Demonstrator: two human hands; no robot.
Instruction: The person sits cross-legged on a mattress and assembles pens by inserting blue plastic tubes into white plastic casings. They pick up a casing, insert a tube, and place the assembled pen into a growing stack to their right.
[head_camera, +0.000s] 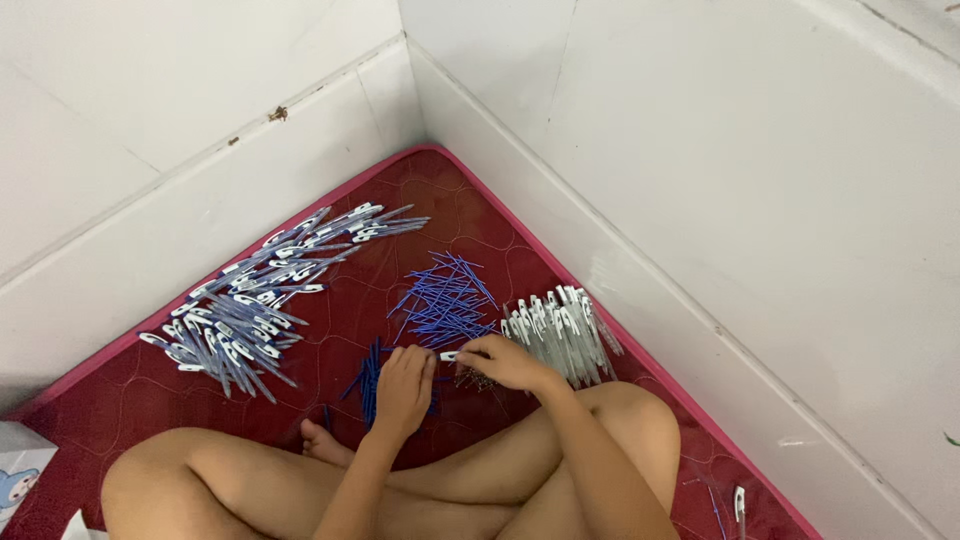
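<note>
My left hand (404, 387) rests palm down on a small bunch of blue ink refills (370, 378) on the red mat. Just to its right, my right hand (505, 360) pinches a small white pen part (449, 356), fingers closed on it, and beneath it lies a little heap of thin metal springs (474, 379). A loose pile of blue refills (445, 298) lies just beyond both hands. A row of clear pen barrels with white clips (562, 332) lies to the right of my right hand. A large heap of blue-and-white pens (270, 292) spreads to the left.
I sit cross-legged with my knees (160, 478) at the front on a red quilted mat (440, 195) set in a corner of white walls. One loose pen (739, 503) lies near the right knee. A white box with a blue cartoon figure (20, 478) stands at the left edge.
</note>
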